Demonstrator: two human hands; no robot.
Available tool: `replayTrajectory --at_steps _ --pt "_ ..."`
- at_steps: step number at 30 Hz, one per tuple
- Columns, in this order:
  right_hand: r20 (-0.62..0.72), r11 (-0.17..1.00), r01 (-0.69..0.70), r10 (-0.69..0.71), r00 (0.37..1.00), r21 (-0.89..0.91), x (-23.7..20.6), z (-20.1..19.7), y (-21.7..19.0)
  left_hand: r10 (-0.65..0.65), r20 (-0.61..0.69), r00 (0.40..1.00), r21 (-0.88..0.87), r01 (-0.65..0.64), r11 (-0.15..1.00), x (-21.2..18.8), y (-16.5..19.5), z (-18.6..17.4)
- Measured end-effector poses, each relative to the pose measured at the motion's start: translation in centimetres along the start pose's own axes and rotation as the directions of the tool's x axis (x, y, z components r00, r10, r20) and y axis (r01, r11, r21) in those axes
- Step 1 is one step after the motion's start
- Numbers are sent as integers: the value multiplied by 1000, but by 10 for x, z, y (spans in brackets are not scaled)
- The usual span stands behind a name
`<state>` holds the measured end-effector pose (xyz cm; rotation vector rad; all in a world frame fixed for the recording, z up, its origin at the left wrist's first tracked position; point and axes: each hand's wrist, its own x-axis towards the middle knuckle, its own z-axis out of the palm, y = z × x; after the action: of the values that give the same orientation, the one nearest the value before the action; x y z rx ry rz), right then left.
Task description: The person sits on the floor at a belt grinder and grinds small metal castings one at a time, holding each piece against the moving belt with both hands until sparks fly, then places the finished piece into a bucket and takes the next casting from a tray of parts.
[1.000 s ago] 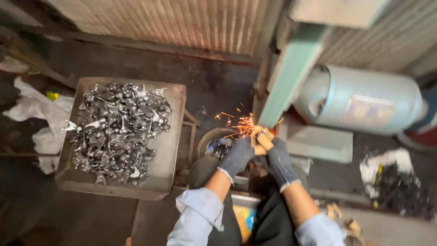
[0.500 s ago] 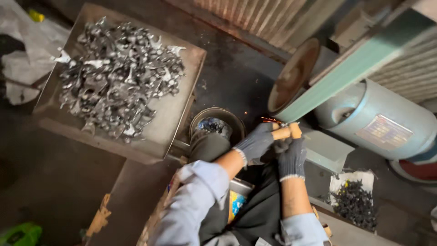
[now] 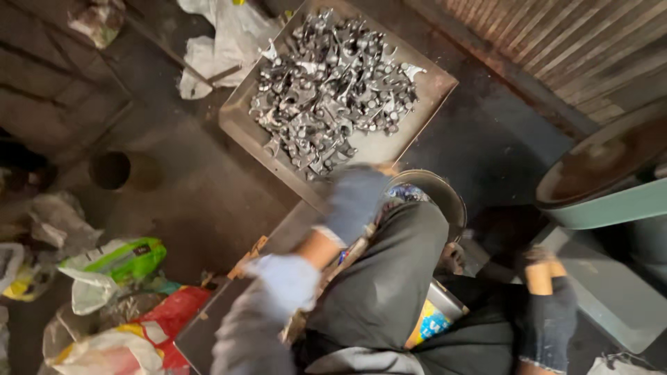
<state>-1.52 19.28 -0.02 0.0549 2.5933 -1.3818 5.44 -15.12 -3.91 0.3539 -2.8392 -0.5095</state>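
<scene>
Here, the gloved left hand (image 3: 356, 198) is shown at the near edge of the tray (image 3: 240, 128) of metal parts (image 3: 330, 87).
The heap lies ahead and leftward; its grip is blurred and cannot be told. The right hand (image 3: 549, 316), well apart, is closed on 1 small piece (image 3: 536, 254).

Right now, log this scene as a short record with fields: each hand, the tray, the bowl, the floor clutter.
left hand: gloved, motion-blurred, at the tray's near edge; grip unclear
right hand: dark glove, low by the knee, holding a small tan piece
tray: shallow metal, heaped with small shiny metal parts
bowl: round metal, beside the tray, partly hidden by the knee
floor clutter: plastic bags lower left, white sheeting behind the tray
</scene>
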Motion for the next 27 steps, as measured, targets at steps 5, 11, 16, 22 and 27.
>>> replayTrajectory --at_steps 5,11,16,22,27 --pt "332 998 36 -15 943 -57 -16 24 -43 -55 52 997 218 42 975 -36 -80 -30" --pt "224 903 214 -312 923 373 -36 57 -54 -197 -127 972 -902 -30 431 -29 57 15" --pt "71 663 -106 79 994 741 -28 39 -5 -41 464 885 -762 422 491 -56 166 46" --pt "235 593 -378 306 923 711 -23 11 45 272 159 949 -596 -127 793 -60 190 25" --pt "126 827 -8 -76 989 562 -12 18 57 451 118 885 -539 -324 777 -53 192 14"
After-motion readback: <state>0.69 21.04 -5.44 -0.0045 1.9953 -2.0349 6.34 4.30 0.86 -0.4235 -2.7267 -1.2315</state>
